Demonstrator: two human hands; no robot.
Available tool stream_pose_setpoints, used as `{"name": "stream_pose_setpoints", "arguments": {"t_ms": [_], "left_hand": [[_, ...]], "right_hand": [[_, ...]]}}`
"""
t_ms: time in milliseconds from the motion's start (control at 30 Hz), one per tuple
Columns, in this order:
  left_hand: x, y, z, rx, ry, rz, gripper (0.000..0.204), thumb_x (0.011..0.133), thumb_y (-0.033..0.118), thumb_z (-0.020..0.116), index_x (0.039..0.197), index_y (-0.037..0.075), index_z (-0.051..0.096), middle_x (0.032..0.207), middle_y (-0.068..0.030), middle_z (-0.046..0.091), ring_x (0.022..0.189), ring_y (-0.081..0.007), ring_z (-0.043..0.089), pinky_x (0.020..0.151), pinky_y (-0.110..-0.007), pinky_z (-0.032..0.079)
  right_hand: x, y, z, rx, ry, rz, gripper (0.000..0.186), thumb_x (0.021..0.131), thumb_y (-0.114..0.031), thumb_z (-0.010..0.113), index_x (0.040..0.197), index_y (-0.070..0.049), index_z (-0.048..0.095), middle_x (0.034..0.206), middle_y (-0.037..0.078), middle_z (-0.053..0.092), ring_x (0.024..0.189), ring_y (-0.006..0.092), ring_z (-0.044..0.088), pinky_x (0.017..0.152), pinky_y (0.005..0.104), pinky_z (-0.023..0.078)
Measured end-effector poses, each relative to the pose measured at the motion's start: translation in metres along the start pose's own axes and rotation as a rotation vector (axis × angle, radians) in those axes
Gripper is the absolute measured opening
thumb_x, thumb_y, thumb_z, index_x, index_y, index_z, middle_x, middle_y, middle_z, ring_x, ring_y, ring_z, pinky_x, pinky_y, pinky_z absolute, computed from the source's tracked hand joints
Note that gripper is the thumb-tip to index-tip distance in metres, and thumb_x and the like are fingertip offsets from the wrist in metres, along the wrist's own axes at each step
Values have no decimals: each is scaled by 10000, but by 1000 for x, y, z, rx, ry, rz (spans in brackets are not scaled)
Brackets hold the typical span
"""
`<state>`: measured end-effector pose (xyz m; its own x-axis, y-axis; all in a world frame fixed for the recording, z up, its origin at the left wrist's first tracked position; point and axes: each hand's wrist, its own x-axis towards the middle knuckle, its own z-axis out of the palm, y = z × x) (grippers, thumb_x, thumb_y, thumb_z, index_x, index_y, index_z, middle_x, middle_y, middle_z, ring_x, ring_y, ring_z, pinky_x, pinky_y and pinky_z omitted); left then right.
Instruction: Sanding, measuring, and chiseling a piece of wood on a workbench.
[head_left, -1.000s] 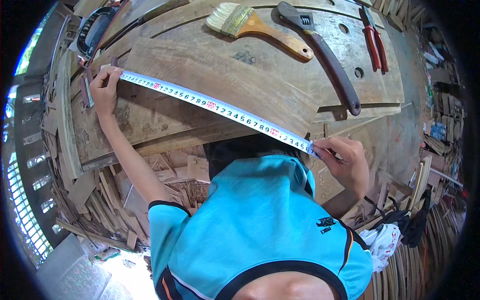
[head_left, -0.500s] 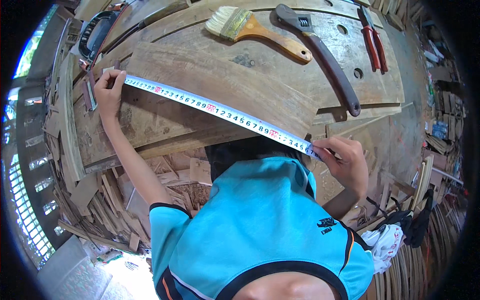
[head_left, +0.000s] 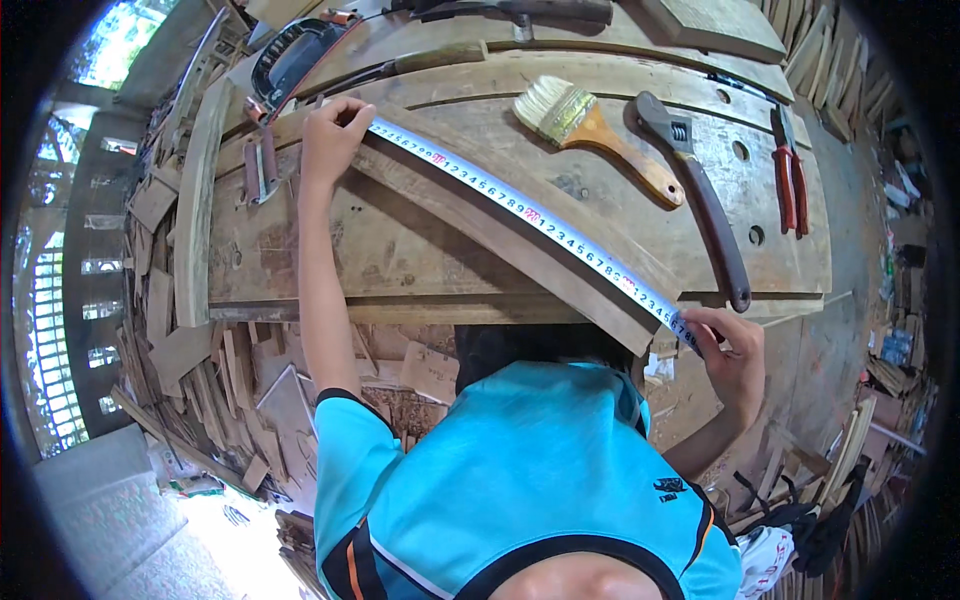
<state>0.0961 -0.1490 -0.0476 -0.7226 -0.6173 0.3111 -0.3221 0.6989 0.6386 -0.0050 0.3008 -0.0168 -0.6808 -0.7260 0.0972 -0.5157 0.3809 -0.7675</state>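
A white tape measure blade (head_left: 535, 216) with black and red marks is stretched slantwise along a long wooden board (head_left: 520, 250) on the workbench. My left hand (head_left: 335, 135) pinches the blade's far left end, thumb against fingers, at the board's far end. At the near right my right hand (head_left: 730, 355) pinches the other end between thumb and fingers, just past the board's corner. The board's near end juts over the bench's front edge. Right of the board lie a wooden-handled paintbrush (head_left: 600, 140), an adjustable wrench (head_left: 712, 215) and red-handled pliers (head_left: 790, 185).
The slatted workbench (head_left: 260, 285) has round holes in its top. A black-handled tool (head_left: 300, 55) and a wooden-handled tool (head_left: 435, 58) lie at its far side. A thick plank (head_left: 710, 30) rests at the back right. Wood scraps (head_left: 240, 385) crowd the floor at left.
The view has shifted, so the bench tools appear farther right and lower. The board and blade slant more steeply, and more of the board's near side shows. Both hands keep their pinch.
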Motion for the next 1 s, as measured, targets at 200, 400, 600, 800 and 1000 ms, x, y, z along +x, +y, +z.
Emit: {"name": "stream_pose_setpoints", "arguments": {"t_ms": [200, 400, 600, 800, 1000], "left_hand": [[3, -5, 9, -85, 32, 6, 208, 779, 187, 613, 829, -11, 652, 698, -52, 638, 647, -87, 573, 626, -223, 437], [4, -6, 14, -99, 38, 57, 222, 794, 204, 613, 855, -6, 655, 744, -62, 652, 686, -95, 586, 654, -230, 443], [3, -1, 9, 1, 70, 84, 209, 819, 199, 604, 872, 4, 658, 799, -77, 662, 754, -114, 599, 704, -237, 443], [-6, 11, 10, 76, 93, 79, 202, 833, 192, 588, 910, 21, 665, 826, -67, 666, 776, -104, 595, 728, -232, 439], [-6, 11, 10, 22, 57, 32, 215, 842, 201, 575, 930, 26, 665, 853, -61, 665, 807, -97, 588, 756, -229, 429]], "right_hand": [[4, 4, 1, 34, 20, 56, 138, 735, 40, 590, 850, -11, 645, 773, 132, 651, 685, 188, 639, 611, 261, 485], [9, 2, -3, 18, -10, 74, 137, 739, 43, 584, 849, -7, 648, 780, 133, 653, 702, 197, 645, 630, 262, 489], [9, 6, -5, 76, -11, 109, 131, 736, 45, 588, 850, 3, 638, 782, 128, 650, 711, 217, 641, 644, 276, 488], [12, 9, -5, 163, -76, 90, 119, 751, 49, 579, 851, 2, 624, 754, 128, 639, 674, 211, 632, 600, 277, 476], [12, 11, -7, 142, -71, 61, 111, 750, 40, 586, 845, -2, 625, 733, 126, 634, 656, 198, 625, 582, 268, 468]]}}
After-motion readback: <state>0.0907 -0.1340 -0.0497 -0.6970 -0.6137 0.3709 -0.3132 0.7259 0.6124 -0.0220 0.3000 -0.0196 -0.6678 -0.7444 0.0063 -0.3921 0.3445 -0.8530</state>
